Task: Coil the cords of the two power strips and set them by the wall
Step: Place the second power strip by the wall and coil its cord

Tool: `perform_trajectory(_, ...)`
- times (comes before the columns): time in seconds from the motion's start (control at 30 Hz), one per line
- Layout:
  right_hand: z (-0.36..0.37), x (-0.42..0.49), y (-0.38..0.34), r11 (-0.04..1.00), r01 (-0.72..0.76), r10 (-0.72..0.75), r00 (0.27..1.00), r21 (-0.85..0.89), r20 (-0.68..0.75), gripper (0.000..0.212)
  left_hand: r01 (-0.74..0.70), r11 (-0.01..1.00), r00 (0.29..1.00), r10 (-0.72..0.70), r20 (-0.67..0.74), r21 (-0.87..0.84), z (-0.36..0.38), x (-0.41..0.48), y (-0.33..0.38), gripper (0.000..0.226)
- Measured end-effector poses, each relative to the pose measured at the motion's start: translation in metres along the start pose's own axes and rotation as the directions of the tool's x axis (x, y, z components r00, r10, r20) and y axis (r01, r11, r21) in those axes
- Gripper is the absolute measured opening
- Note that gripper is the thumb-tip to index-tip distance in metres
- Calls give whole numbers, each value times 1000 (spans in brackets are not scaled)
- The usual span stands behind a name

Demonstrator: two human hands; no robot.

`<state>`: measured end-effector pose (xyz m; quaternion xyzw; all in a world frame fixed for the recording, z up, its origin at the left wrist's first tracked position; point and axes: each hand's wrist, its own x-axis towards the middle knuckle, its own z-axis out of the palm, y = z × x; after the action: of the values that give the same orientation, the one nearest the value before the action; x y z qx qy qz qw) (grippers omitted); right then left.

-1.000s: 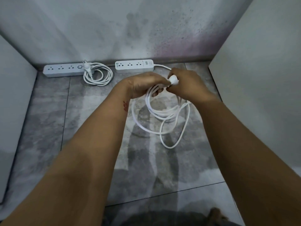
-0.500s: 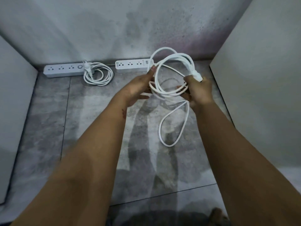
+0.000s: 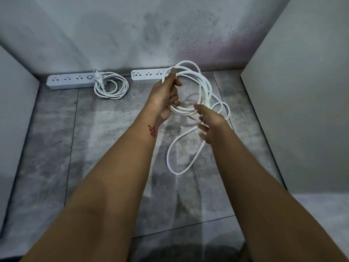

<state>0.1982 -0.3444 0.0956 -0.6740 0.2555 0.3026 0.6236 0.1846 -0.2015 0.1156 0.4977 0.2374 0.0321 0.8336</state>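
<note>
Far left, at the wall (image 3: 113,35): first power strip (image 3: 70,82) flat on the floor (image 3: 56,148). First cord (image 3: 113,90) is coiled just beside it, with the plug (image 3: 97,77) lying on the coil. We judge that one done.

Second power strip (image 3: 147,76) also sits against the wall, right of the first. Second cord (image 3: 196,86) is up in our hands. Left hand (image 3: 164,99) is curled round the bundled loops, fingertips at the top turn. Right hand (image 3: 213,127) is mostly open with fingers spread and the thumb at the bundle; we see no firm grip. One slack loop (image 3: 175,167) drops toward the floor.

Handling, our guess: light, springy, smooth jacket, so the turns will try to spring apart. Grip across all turns, not one strand. The strip body is rigid; take it by the long sides.

Writing: a small mark at the second strip's left end is too small to read. No brand legible.
</note>
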Motion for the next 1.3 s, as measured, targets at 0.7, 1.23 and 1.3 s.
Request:
perform_trajectory(0.7,-29,17,-52,535,491,-685,729,-687,-13,29,-30,952,992,-9,127,304,1,10,-9,16)
perform_trajectory(1.23,-41,36,-11,991,99,-79,977,91,-200,46,112,980,994,-110,-19,166,-4,17,-19,27)
perform_trajectory(1.3,-42,43,19,999,-23,9,935,-35,-355,62,114,983,993,-110,-38,144,-7,18,-23,29)
